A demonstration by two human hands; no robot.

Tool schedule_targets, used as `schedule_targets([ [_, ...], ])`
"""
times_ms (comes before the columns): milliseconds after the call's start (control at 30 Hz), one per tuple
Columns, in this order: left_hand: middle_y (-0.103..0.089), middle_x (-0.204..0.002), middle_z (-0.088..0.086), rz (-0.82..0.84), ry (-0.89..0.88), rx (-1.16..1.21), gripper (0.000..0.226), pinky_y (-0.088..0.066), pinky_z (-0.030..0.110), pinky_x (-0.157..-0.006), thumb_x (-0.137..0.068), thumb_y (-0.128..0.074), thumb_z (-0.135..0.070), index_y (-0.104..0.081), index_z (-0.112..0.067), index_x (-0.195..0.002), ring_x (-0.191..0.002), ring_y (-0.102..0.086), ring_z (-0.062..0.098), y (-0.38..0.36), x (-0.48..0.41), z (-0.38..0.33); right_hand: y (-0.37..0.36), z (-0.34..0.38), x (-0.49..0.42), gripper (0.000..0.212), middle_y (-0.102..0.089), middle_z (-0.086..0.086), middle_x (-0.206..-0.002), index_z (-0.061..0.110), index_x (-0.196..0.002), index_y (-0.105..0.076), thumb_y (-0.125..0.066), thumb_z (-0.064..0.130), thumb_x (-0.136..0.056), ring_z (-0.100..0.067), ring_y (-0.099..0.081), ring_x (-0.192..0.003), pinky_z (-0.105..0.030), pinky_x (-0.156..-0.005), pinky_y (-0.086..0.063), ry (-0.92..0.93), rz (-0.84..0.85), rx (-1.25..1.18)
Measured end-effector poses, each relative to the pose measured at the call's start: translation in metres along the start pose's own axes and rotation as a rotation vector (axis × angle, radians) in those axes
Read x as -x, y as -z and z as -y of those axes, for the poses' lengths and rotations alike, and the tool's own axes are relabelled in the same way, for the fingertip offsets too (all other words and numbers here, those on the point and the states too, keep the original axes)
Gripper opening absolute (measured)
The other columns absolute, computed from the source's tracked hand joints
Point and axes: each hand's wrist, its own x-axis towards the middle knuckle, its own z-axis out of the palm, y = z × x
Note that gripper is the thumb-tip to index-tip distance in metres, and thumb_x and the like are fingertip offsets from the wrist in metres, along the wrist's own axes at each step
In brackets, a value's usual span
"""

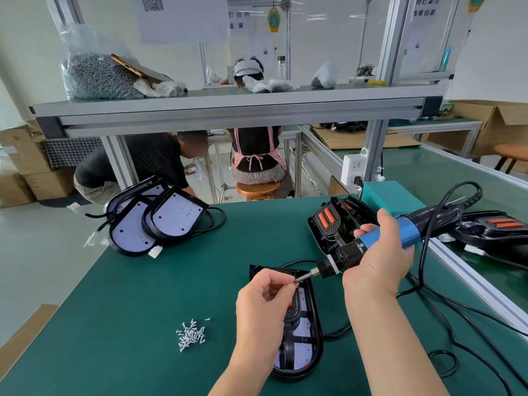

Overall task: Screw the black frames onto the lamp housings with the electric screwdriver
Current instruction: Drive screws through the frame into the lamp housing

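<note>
Bright, even, soft-shadowed light; sharp centre, wide-angle bending at the edges, slight blur in the background.

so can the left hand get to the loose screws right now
Probably yes: the screw pile lies on open mat beside the left hand with nothing between, though its fingers pinch the screwdriver bit.

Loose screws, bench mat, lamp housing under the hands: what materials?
Pile of small silver screws: likely plated steel, bright; they glint. Dark green bench mat: probably rubber or vinyl, matte; even soft sheen, no glare. Black rounded lamp housing: seemingly moulded plastic, semi-gloss; smooth highlight along its rim.
</note>
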Motion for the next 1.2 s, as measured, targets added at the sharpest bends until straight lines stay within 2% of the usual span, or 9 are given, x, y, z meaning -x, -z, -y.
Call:
schedule_targets([
  [200,-0.074,-0.082,0.004,0.036,-0.063,0.018,0.031,-0.055,0.022,-0.068,-0.089,-0.068,0.006,-0.073,-0.023,-0.098,-0.071,-0.063,0.014,0.004,-0.006,-0.005,-0.001,0.002,-0.003,0.024,-0.064,0.006,-0.061,0.021,-0.105,-0.061,-0.074,0.024,-0.085,-0.010,-0.062,-0.054,-0.022,-0.056,-0.054,-0.035,-0.008,-0.019],
  [433,-0.077,-0.094,-0.006,0.034,-0.057,-0.035,0.030,-0.057,0.031,-0.084,-0.087,-0.074,-0.003,-0.070,-0.027,-0.104,-0.088,-0.069,0.016,0.010,-0.011,-0.001,-0.007,0.003,-0.008,0.019,-0.063,0.006,-0.060,0.023,-0.099,-0.061,-0.075,0.024,-0.086,-0.010,-0.061,-0.053,-0.022,-0.056,-0.054,0.019,0.016,-0.019],
  [500,-0.070,-0.104,-0.020,-0.066,-0.135,-0.245,0.029,-0.049,0.028,-0.091,-0.085,-0.076,-0.019,-0.068,-0.036,-0.106,-0.101,-0.062,0.008,0.016,-0.013,0.002,-0.009,0.003,-0.011,0.021,-0.063,0.005,-0.060,0.022,-0.102,-0.061,-0.074,0.023,-0.085,-0.011,-0.060,-0.053,-0.023,-0.057,-0.054,0.041,0.026,-0.028],
  [567,-0.050,-0.115,-0.026,-0.149,-0.160,-0.478,0.039,-0.037,0.025,-0.095,-0.082,-0.075,-0.037,-0.060,-0.044,-0.118,-0.115,-0.044,0.005,0.022,-0.017,0.003,-0.010,0.004,-0.015,0.024,-0.061,0.004,-0.060,0.021,-0.104,-0.060,-0.074,0.022,-0.085,-0.012,-0.059,-0.054,-0.025,-0.059,-0.054,0.070,0.043,-0.031],
  [667,-0.033,-0.120,-0.009,-0.080,0.032,-0.598,0.069,-0.035,0.030,-0.094,-0.080,-0.073,-0.052,-0.039,-0.049,-0.139,-0.116,-0.037,0.014,0.029,-0.026,0.005,-0.011,0.003,-0.020,0.022,-0.061,-0.002,-0.067,0.021,-0.100,-0.058,-0.072,0.021,-0.083,-0.015,-0.058,-0.056,-0.026,-0.059,-0.053,0.133,0.071,-0.016],
  [800,-0.053,-0.129,-0.002,0.074,0.181,-0.718,0.095,-0.043,0.032,-0.089,-0.076,-0.074,-0.060,-0.022,-0.034,-0.151,-0.109,-0.053,0.019,0.028,-0.037,0.010,-0.015,-0.002,-0.023,0.015,-0.057,-0.014,-0.083,0.018,-0.092,-0.059,-0.072,0.016,-0.084,-0.019,-0.055,-0.062,-0.026,-0.056,-0.052,0.209,0.106,0.032],
  [900,-0.060,-0.097,-0.013,0.110,0.207,-0.706,0.097,-0.048,0.029,-0.079,-0.074,-0.077,-0.053,-0.023,-0.028,-0.151,-0.090,-0.060,0.011,0.025,-0.042,0.012,-0.019,-0.008,-0.024,0.014,-0.057,-0.008,-0.074,0.016,-0.088,-0.058,-0.070,0.011,-0.088,-0.014,-0.055,-0.055,-0.025,-0.055,-0.051,0.256,0.131,0.072],
  [1067,-0.063,-0.118,-0.001,0.102,0.266,-0.542,0.099,-0.050,0.039,-0.098,-0.068,-0.082,-0.046,-0.025,-0.031,-0.148,-0.106,-0.062,0.022,0.023,-0.042,0.014,-0.025,-0.023,-0.026,0.017,-0.062,0.009,-0.064,0.013,-0.095,-0.060,-0.074,0.018,-0.085,-0.007,-0.057,-0.053,-0.022,-0.053,-0.049,0.294,0.207,0.152],
  [1200,-0.063,-0.109,-0.005,0.101,0.287,-0.453,0.093,-0.053,0.040,-0.094,-0.065,-0.080,-0.042,-0.029,-0.033,-0.143,-0.099,-0.065,0.019,0.021,-0.040,0.014,-0.028,-0.034,-0.022,0.016,-0.061,0.011,-0.056,0.027,-0.081,-0.061,-0.075,0.034,-0.076,-0.007,-0.056,-0.050,-0.021,-0.050,-0.048,0.300,0.283,0.268],
])
